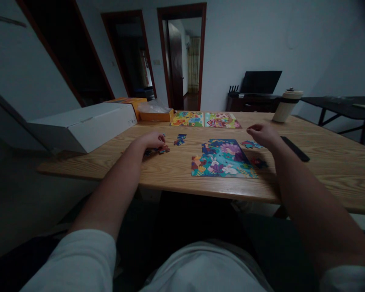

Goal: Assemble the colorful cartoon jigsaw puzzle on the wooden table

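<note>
On the wooden table lies a partly joined jigsaw puzzle (223,160) with white rabbits and a purple, spiny animal on blue-green. To its left, my left hand (153,140) is closed, fingers curled down over a small heap of loose puzzle pieces (162,150). Whatever those fingers hold is hidden. My right hand (263,134) hovers right of the puzzle, thumb and fingers pinched; anything between the tips is too small to make out. Below that hand are some light-blue and red pieces (251,144) and a darker piece (258,163). A blue-and-yellow piece (180,140) sits between the left hand and the puzzle.
A long white box (97,123) and an orange box (156,115) with clear plastic stand at the left. Two colourful picture boards (205,120) lie at the back. A cream cup (287,106) and a black bar-shaped object (295,149) are at the right.
</note>
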`<state>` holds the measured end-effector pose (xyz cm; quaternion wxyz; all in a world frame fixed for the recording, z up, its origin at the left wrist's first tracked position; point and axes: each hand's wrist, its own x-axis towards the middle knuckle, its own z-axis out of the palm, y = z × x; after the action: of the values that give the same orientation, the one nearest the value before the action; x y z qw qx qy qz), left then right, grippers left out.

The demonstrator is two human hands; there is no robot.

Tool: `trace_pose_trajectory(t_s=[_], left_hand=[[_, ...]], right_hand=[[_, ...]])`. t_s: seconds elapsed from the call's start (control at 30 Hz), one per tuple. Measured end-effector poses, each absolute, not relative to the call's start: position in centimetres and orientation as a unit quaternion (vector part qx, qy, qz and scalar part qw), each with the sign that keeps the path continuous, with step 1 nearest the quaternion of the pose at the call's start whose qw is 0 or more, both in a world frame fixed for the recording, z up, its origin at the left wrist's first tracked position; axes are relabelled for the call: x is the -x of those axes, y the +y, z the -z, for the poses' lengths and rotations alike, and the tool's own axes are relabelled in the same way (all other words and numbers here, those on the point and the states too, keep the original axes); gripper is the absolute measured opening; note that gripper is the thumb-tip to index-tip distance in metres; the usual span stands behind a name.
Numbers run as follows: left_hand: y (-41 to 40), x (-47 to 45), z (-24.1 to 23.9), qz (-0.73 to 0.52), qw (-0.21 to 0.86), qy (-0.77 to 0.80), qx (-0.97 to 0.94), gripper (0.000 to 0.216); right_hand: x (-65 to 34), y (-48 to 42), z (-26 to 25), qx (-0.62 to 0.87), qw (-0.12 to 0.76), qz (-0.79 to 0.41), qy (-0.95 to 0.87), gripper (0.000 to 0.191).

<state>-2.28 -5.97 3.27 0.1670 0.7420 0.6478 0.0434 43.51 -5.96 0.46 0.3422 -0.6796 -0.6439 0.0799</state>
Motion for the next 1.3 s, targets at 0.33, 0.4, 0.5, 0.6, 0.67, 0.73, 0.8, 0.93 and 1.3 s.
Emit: trace_pose_trajectory(t_s=[0.33,0.4,0.5,0.6,0.67,0.73,0.8,0.93,1.3], left_hand=[[-5.0,-2.8,-1.5,0.009,-0.028,0.571,-0.82,0.039],[-5.0,-2.8,-1.4,-0.001,-0.037,0.576,-0.817,0.041],[-5.5,-3.3,-1.7,-0.051,-0.009,0.586,-0.809,0.057],[-6.3,-5.2,-2.4,-0.082,0.065,0.582,-0.807,0.047],[-6.8,-6.9,-2.9,-0.081,0.108,0.587,-0.798,0.047],[-7.1,-8.1,-3.2,-0.081,0.13,0.577,-0.803,0.053],[-7.1,-8.6,-3.3,-0.094,0.125,0.546,-0.823,0.049],[-6.7,-7.1,-2.6,-0.091,0.125,0.474,-0.867,0.039],[-7.1,-5.6,-1.8,-0.037,0.186,0.427,-0.884,0.048]], right_hand=[[-40.8,-6.2,0.2,0.637,0.294,-0.111,-0.704,0.024],[-40.5,-6.2,0.0,0.63,0.292,-0.11,-0.711,0.024],[-39.9,-6.4,-0.1,0.608,0.295,-0.113,-0.729,0.023],[-38.5,-6.6,0.3,0.573,0.283,-0.121,-0.759,0.021],[-37.6,-6.6,0.8,0.554,0.263,-0.135,-0.778,0.021],[-36.9,-6.7,1.3,0.541,0.246,-0.156,-0.789,0.023],[-36.6,-6.7,1.6,0.534,0.236,-0.176,-0.793,0.025],[-36.7,-7.1,1.5,0.513,0.231,-0.175,-0.808,0.022],[-40.7,-7.0,-1.2,0.603,0.383,-0.091,-0.694,0.025]])
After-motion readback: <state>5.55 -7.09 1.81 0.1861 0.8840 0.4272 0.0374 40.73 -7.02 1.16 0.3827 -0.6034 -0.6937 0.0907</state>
